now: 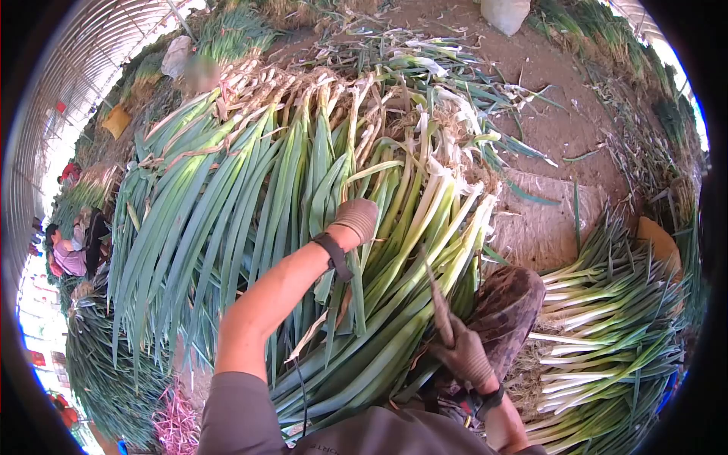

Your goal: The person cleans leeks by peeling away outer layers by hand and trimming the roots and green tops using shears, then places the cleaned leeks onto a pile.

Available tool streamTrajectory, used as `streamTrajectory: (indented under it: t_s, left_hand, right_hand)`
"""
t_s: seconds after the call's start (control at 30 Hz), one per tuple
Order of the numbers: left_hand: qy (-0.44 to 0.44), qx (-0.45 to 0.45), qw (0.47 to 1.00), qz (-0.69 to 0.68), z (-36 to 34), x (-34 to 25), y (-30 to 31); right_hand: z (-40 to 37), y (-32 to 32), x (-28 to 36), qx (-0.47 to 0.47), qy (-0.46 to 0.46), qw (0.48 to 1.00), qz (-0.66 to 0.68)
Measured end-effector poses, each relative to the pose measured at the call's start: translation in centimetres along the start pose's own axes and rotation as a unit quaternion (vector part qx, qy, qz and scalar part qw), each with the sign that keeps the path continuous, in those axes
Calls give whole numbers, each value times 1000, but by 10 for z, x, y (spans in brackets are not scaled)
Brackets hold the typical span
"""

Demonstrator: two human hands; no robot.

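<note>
A big heap of long green onions (250, 182) lies before me, roots toward the far side and leaves toward me. My left hand (356, 218), in a tan ribbed glove, is closed among the stalks near the middle of the heap; its fingertips are hidden, and it seems to grip a green onion. Lower right, by my knee, my gloved right hand (464, 355) is wrapped around a knife (438, 303). The narrow, dull blade points up and away, close to the pale stalks on the heap's right side.
Cleaned green onions (591, 341) with white stems lie in a row at the right. Stripped leaves (432, 68) litter the soil beyond the heap. Pink twine (176, 417) and another dark-green pile (114, 371) are at the lower left. A seated person (72, 254) is at far left.
</note>
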State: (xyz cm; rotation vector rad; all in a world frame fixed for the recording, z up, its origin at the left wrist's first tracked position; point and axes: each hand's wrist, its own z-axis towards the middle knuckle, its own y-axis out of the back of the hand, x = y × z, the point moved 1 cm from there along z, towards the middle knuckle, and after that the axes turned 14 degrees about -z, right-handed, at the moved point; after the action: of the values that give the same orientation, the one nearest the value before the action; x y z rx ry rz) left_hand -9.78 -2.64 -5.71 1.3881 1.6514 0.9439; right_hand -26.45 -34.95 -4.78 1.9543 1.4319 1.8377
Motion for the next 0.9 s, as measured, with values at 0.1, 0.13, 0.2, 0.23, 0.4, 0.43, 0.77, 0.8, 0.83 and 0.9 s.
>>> streamTrajectory:
  t_s: [0.1,0.13,0.2,0.23,0.4,0.43,0.77,0.8,0.83,0.9]
  left_hand:
    - [17,-20,999,-41,16,3,-24]
    - [26,-33,997,-67,25,8,-35]
    - [44,-29,996,-68,37,11,-45]
    - [57,-23,994,-86,41,12,-47]
    - [123,46,968,-212,45,27,-41]
    - [99,50,964,-240,50,32,-37]
    - [38,-365,862,-349,20,103,151]
    - [27,-267,859,-436,-1,101,174]
    - [-28,-196,839,-506,11,118,175]
    - [-8,-119,947,-297,-12,86,184]
  right_hand:
    - [-17,-14,10,16,-8,1000,-8]
    - [-21,-16,13,18,-13,999,-29]
    - [-25,-22,17,2,-9,998,-57]
    - [-27,-22,16,15,-26,998,-58]
    - [-45,-1,27,16,-66,997,-40]
    - [-48,2,27,9,-76,997,-29]
    - [-50,-2,49,125,174,976,34]
    - [-43,-5,54,221,148,964,9]
    - [-35,-11,63,248,154,956,7]
    - [-17,-29,79,293,177,939,-4]
